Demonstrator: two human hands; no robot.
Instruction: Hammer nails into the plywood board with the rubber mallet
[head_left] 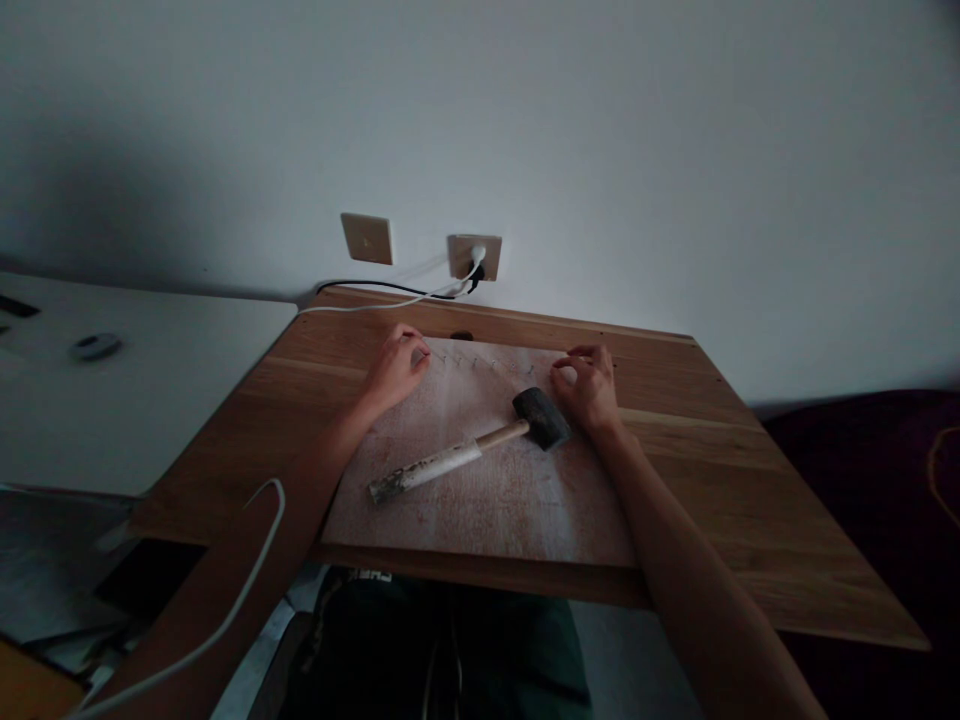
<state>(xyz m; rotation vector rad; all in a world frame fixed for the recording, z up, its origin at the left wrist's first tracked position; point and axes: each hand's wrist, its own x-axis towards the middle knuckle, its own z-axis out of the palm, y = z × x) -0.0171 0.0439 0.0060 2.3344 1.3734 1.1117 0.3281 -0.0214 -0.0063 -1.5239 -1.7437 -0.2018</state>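
Observation:
A pale, worn wooden board [480, 515] lies flat on the brown table in front of me. Along its far side several thin nails [474, 362] stand in a row. At the left end of this row is my left hand [396, 372], thumb and fingertips pinched together; whatever they hold is too small to make out. My right hand [589, 388] is closed in a similar pinch at the right end, and its fingertips hide what is between them. A rubber mallet [541, 418] with a black head and a worn, partly white handle rests diagonally on the board, touched by neither hand.
The wooden table [697, 460] stands against a white wall. Behind it, plugs and cables [405, 292] run from a wall socket [491, 258]. A white table [165, 400] with a round grey object [96, 346] adjoins on the left. A white cable [259, 570] hangs over my left forearm.

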